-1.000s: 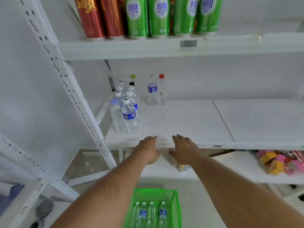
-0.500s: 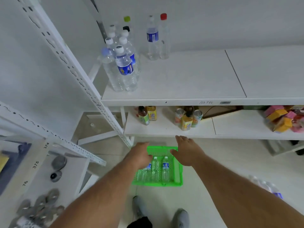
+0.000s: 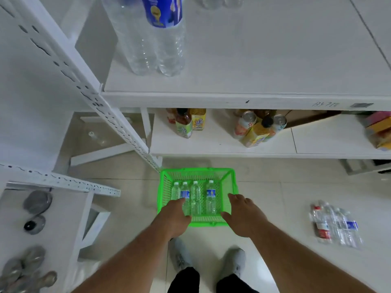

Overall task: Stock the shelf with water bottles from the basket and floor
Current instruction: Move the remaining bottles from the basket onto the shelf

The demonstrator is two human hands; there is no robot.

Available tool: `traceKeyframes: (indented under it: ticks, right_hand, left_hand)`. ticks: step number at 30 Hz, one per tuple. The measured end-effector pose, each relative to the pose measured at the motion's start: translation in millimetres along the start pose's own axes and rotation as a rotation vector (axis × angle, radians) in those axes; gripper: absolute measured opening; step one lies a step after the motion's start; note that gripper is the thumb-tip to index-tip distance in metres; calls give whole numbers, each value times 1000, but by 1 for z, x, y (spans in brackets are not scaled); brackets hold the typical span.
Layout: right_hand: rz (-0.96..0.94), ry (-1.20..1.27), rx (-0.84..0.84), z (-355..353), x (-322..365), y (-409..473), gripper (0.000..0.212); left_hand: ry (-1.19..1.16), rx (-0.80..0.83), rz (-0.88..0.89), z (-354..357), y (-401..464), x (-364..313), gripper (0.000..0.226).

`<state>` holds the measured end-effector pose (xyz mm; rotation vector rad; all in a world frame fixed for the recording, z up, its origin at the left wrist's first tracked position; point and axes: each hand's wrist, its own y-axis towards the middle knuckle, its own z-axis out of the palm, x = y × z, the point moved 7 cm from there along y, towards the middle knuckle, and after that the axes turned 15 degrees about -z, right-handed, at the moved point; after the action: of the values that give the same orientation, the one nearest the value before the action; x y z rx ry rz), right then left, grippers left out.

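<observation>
Reaching down toward the green basket [image 3: 229, 182] on the floor, with four water bottles [image 3: 195, 199] lying side by side inside it, caps toward the shelf. Left hand [image 3: 173, 217] over the basket's near-left corner, fingers loosely extended above the two leftmost bottles, holding nothing; whether touching them, impossible to tell. Right hand [image 3: 243, 216] over the basket's near-right edge, fingers spread and relaxed, also empty. Well to the right of the basket, a loose cluster of floor bottles [image 3: 334, 225] lying on the tiles. Above and beyond the basket, the middle shelf [image 3: 254, 60] with a few stocked bottles [image 3: 156, 39] standing at its left end. Likely risks from here: grabbing two smooth, rounded bottles at once in one hand and losing one, so that it drops back or rolls out across the floor; snagging fingers on the basket's mesh wall while scooping; knocking the shelf edge on the way up, since it overhangs above the basket; toppling the upright bottles near the shelf's front edge when setting new ones beside them; stepping onto the scattered floor bottles right of the basket when turning for them.
</observation>
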<state>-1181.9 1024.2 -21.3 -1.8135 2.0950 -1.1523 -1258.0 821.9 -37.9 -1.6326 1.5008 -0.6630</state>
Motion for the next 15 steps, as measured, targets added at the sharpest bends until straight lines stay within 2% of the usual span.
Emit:
traceKeyframes:
  ticks: [5,9,15]
  right_hand:
    - [33,41,48,39,-35,65,74]
    - [54,90,17,82,-79,143,70]
    - [182,304,-14,197,-156,256,67]
  left_hand:
    - [-82,29,-46,32,74,3,72]
    - [-161,-15,-110,72,157,6,72]
    - [-284,-40,-205,164,292,20,70]
